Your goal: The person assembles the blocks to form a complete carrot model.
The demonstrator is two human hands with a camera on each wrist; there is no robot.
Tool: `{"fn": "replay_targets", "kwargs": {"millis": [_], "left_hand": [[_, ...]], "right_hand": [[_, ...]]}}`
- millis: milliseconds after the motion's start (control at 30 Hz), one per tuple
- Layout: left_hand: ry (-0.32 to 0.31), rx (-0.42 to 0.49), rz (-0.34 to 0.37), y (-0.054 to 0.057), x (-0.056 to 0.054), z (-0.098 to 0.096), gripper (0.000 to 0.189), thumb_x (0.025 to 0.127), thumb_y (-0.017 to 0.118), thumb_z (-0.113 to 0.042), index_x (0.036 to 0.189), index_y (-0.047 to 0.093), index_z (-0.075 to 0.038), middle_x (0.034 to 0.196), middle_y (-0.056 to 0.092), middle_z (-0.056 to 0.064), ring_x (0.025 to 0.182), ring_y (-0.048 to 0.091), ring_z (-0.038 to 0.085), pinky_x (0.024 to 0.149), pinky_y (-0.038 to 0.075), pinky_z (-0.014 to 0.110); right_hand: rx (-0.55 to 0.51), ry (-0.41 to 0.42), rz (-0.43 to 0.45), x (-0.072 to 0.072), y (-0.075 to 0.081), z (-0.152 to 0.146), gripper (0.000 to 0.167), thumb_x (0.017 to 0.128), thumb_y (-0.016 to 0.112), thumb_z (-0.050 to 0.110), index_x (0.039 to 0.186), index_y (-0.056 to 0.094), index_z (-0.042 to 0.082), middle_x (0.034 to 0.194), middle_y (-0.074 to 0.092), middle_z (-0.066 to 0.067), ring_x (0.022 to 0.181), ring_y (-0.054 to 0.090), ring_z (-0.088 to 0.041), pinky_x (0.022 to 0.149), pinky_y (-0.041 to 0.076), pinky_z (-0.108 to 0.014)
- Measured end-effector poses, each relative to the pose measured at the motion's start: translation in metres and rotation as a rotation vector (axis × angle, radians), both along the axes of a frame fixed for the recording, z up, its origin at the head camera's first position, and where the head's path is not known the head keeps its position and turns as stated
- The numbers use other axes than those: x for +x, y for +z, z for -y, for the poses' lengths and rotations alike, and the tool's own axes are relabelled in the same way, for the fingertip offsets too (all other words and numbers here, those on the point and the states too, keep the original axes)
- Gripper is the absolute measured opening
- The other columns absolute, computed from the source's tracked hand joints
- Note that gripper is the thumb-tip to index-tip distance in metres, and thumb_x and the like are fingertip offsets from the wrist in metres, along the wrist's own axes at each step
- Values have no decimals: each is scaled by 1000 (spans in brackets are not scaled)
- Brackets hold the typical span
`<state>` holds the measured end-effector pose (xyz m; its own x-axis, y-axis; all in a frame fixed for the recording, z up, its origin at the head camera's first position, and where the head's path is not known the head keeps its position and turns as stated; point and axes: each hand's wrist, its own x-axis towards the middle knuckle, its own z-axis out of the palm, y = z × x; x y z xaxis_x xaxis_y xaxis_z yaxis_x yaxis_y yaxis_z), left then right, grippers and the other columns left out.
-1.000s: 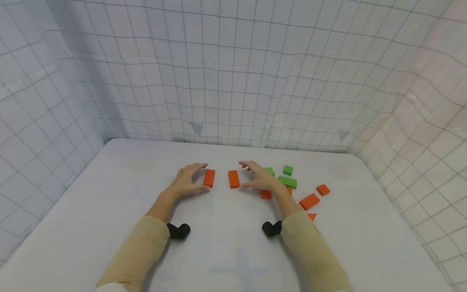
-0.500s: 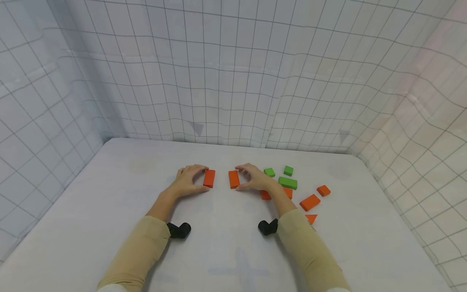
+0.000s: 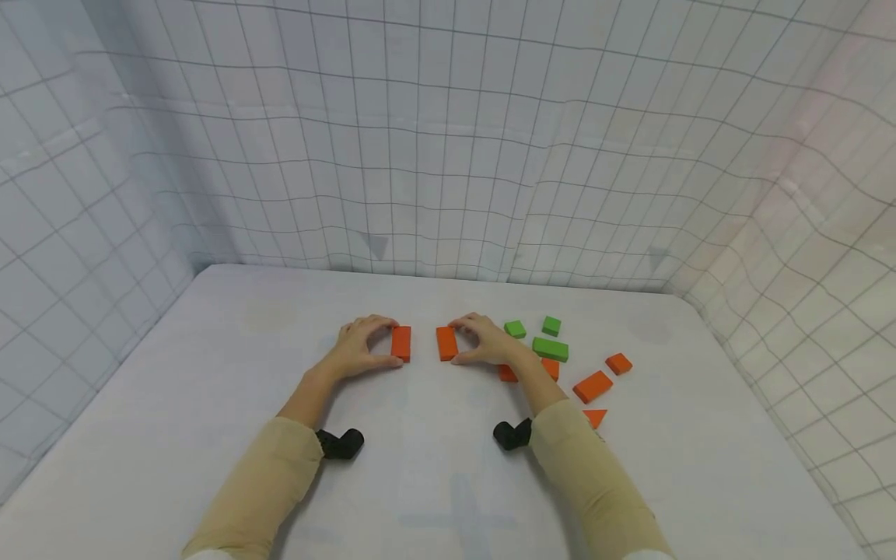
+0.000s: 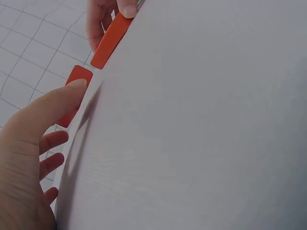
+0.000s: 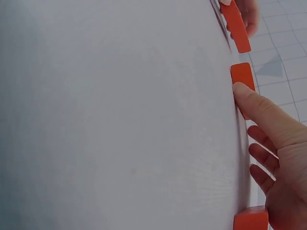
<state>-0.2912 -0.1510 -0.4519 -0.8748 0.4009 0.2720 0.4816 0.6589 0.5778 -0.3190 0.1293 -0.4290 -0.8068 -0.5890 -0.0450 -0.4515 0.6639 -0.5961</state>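
Note:
Two orange-red rectangular blocks lie a small gap apart near the middle of the white table. My left hand (image 3: 357, 348) pinches the left block (image 3: 401, 343) between thumb and fingers at its near and far ends. The thumb shows on the end of that left block (image 4: 78, 75) in the left wrist view. From the other side, my right hand (image 3: 490, 343) pinches the right block (image 3: 446, 343) the same way. In the right wrist view, my right thumb presses the end of this right block (image 5: 242, 74). The lower fingers of both hands are spread apart.
Right of my right hand lie a long green block (image 3: 550, 349), two small green blocks, an orange block (image 3: 593, 386), a small orange block (image 3: 619, 363) and an orange triangle (image 3: 595, 418). My right forearm partly covers more orange pieces. A gridded white curtain (image 3: 448, 155) rises behind the table.
My right hand has moved left, and its thumb and fingers have come in onto the right block. My left fingers have drawn in slightly on the left block. Both blocks stay nearly in place.

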Motion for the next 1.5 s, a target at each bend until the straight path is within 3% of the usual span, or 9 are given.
{"fn": "replay_targets", "kwargs": {"millis": [233,533,900,1100,1500], "left_hand": [[-68,122,-9,2,14,-7,61,65,81,-32,116,57,-10,105,59,6,99,49,24,87,32,46],[-104,96,-46,6,39,-19,61,64,80,-39,114,58,-14,99,59,-1,93,50,20,82,35,41],[-115,91,-72,-3,60,-25,59,61,81,-40,110,61,-15,96,59,-6,92,51,14,83,36,40],[-95,70,-67,-8,66,-26,59,60,82,-41,109,61,-16,97,58,-8,94,49,13,87,33,44],[-81,11,-73,-12,66,-25,60,63,79,-44,112,60,-16,106,59,-3,101,49,18,92,31,48]], "right_hand": [[18,-5,-3,1,0,2,64,76,75,27,131,47,12,132,41,-8,119,40,-24,101,31,-42],[38,-15,-5,0,1,2,64,76,75,28,131,46,13,132,41,-8,119,39,-24,101,31,-42],[41,-9,-5,-1,0,2,64,76,74,29,132,46,12,133,41,-9,119,39,-24,101,30,-42],[42,-1,-2,-2,0,2,64,77,74,29,132,46,12,132,41,-8,119,39,-24,102,30,-41],[15,-20,21,0,0,1,63,77,74,27,131,46,12,130,42,-8,119,39,-24,101,31,-41]]}}
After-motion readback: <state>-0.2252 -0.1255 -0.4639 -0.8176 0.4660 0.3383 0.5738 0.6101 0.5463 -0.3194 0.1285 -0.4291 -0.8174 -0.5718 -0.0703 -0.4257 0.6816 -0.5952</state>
